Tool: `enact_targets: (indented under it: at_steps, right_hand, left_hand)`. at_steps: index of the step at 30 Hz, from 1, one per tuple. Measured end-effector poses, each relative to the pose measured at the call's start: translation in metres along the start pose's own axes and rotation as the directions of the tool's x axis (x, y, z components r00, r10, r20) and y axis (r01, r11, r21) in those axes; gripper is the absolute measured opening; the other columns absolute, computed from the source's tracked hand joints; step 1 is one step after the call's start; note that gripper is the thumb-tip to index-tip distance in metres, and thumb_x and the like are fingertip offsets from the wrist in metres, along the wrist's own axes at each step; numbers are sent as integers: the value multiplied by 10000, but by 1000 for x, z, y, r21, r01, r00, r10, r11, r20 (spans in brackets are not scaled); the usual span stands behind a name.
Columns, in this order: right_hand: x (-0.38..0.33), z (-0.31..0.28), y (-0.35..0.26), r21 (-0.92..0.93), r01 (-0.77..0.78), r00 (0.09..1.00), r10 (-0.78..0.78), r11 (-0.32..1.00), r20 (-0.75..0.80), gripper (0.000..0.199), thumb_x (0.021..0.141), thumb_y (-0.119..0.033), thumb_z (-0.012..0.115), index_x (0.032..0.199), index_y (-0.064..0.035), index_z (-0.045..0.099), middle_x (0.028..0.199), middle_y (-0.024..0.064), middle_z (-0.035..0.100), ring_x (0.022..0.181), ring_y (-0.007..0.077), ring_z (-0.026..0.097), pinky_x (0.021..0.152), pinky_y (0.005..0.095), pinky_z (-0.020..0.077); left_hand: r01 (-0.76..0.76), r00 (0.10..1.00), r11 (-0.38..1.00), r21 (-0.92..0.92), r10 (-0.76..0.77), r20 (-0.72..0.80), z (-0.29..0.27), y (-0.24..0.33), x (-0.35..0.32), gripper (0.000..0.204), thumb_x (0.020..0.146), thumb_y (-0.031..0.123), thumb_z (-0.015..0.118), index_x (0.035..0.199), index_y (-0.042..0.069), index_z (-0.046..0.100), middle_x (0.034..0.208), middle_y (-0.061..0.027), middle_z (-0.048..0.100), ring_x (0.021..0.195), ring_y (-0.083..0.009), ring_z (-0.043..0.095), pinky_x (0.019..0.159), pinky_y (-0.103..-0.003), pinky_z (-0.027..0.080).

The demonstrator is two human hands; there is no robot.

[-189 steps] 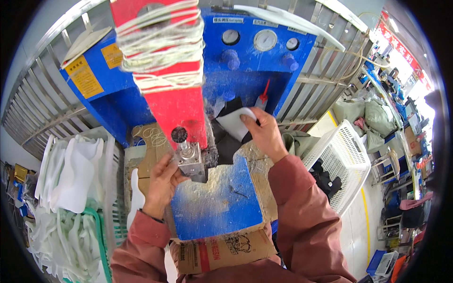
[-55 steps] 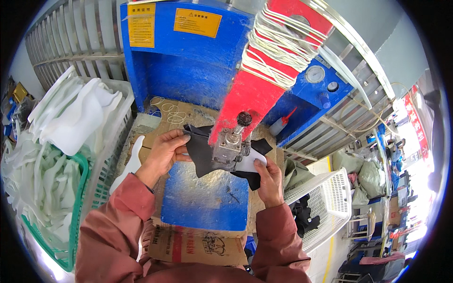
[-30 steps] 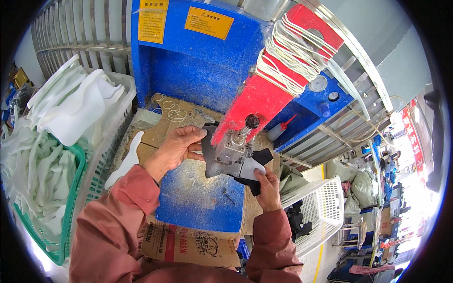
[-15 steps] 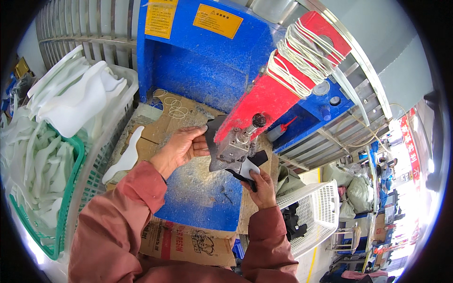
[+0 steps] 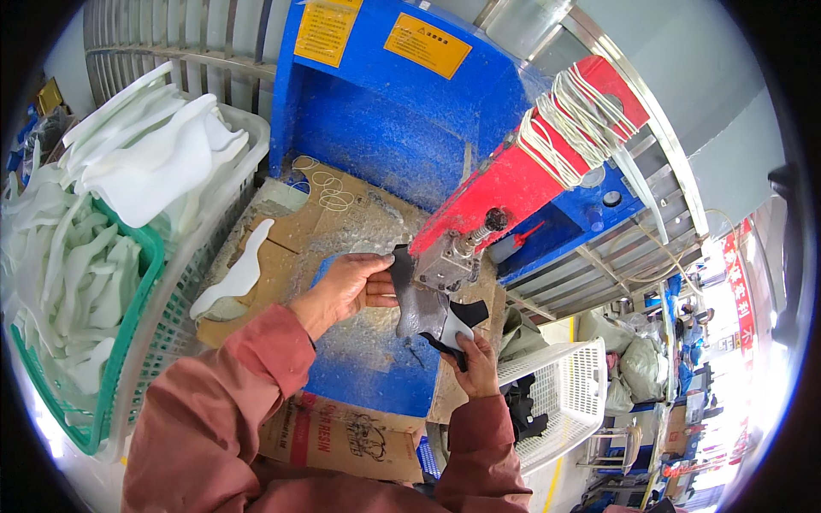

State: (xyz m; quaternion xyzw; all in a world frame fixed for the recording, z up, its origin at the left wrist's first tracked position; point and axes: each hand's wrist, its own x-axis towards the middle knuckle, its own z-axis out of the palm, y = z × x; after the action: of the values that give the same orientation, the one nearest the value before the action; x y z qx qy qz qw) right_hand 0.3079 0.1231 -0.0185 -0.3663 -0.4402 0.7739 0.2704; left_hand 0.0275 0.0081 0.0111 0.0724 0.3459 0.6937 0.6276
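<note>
Black irregular sheet [image 5: 418, 311], left hand [image 5: 345, 286] pinching edge

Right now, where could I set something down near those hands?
On the dusty blue plate, between left sleeve, right hand and cardboard box. Around the metal head it's crowded: left hand and right hold the black piece. The green basket is heaped.

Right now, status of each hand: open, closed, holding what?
Left hand: closed, pinching the edge of a thin dark sheet.
Right hand: closed, pinching a small, smooth white sheet with black material behind it.
</note>
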Motion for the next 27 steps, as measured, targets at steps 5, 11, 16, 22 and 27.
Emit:
enact_targets:
  at_steps: [5, 11, 16, 22, 27]
  right_hand:
    - [-10, -4, 3, 9, -25, 999, 25, 1000, -40, 163, 936, -82, 573, 1073, -30, 644, 983, 71, 680, 829, 179, 690, 673, 322, 624]
    - [-23, -1, 4, 22, -37, 998, 38, 999, -45, 160, 932, -69, 572, 1069, -29, 645, 990, 72, 678, 839, 183, 692, 693, 330, 623]
    - [-29, -1, 5, 30, -23, 1000, 23, 999, -9, 161, 930, -54, 567, 1066, -16, 645, 997, 81, 679, 854, 196, 691, 748, 355, 615]
    - [-32, -9, 10, -44, -31, 999, 32, 999, 11, 258, 949, -53, 514, 1176, 34, 603, 1078, 123, 667, 938, 226, 664, 847, 387, 564]
    - [-37, -14, 12, -20, -34, 998, 35, 999, 47, 252, 944, -52, 528, 1166, 36, 609, 1070, 111, 670, 914, 200, 662, 817, 359, 559]
  left_hand:
    - [13, 1000, 999, 32, -12, -14, 5, -7, -11, 262, 923, 198, 634, 1082, -8, 608, 978, -186, 688, 838, -292, 711, 682, -424, 618]
    - [37, 999, 999, 17, -36, -8, 6, -16, -20, 274, 932, 181, 613, 1099, -36, 597, 994, -204, 687, 864, -293, 712, 697, -420, 617]
    - [32, 999, 999, 16, -32, -4, 3, -22, -28, 288, 923, 200, 629, 1093, -29, 592, 980, -194, 676, 852, -285, 703, 705, -416, 614]
    - [41, 998, 999, 23, -40, -39, 1, -30, -35, 305, 916, 213, 644, 1090, -31, 585, 955, -182, 666, 819, -277, 695, 701, -412, 614]
    - [49, 997, 999, -6, -50, -60, 2, -35, -42, 254, 923, 183, 634, 1075, -17, 599, 950, -192, 690, 818, -288, 709, 660, -407, 611]
